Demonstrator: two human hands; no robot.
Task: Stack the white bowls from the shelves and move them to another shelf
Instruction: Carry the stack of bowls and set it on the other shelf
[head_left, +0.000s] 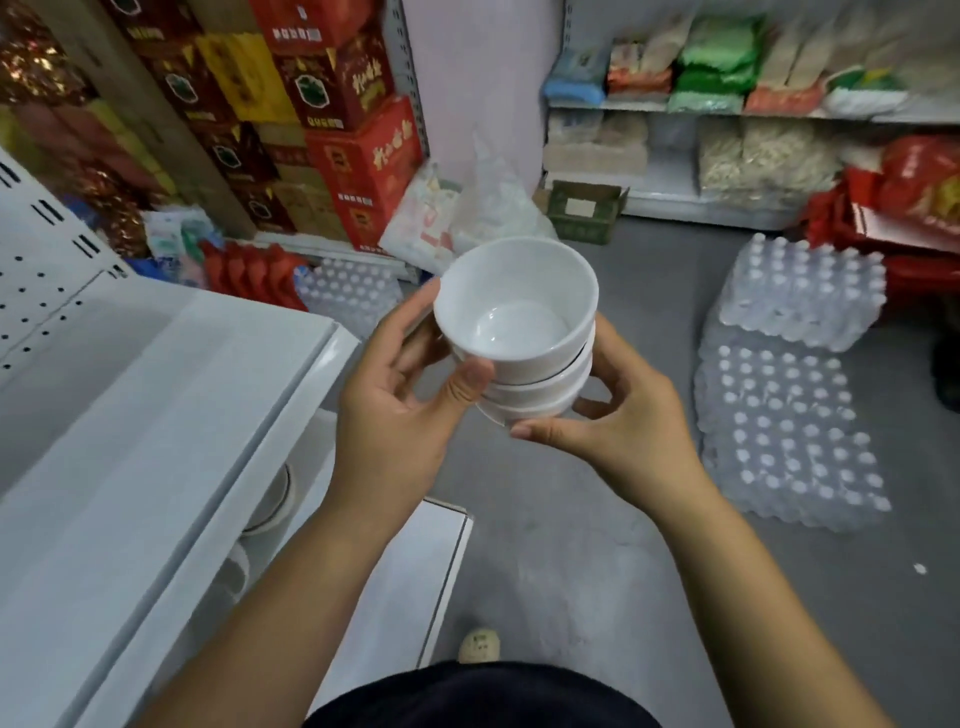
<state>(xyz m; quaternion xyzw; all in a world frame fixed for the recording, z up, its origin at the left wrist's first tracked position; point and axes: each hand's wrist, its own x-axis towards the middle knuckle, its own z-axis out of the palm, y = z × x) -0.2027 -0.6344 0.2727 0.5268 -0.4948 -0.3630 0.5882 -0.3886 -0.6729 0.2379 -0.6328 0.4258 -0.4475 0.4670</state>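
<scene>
Grey floor runs through a stockroom, with a white shelf unit on the left side and a second rack of bagged goods along the far wall. Red cartons are piled in the far left corner. Shrink-wrapped packs of water bottles lie on the floor at the right, and another pack lies near the cartons.

A stack of white bowls, three nested one in another and upright, is held in the air above the floor, just beyond the front edge of the white shelf unit and touching none of its boards. The left hand grips the stack from its left side, thumb pressed on the bowl walls and fingers curled round the far side. The right hand cups the stack from below and the right, its thumb lying under the bottom bowl's rim and its fingers curled behind.

On a lower board of the shelf unit, near its front edge, more white bowls are partly seen. A shoe tip shows on the floor below
</scene>
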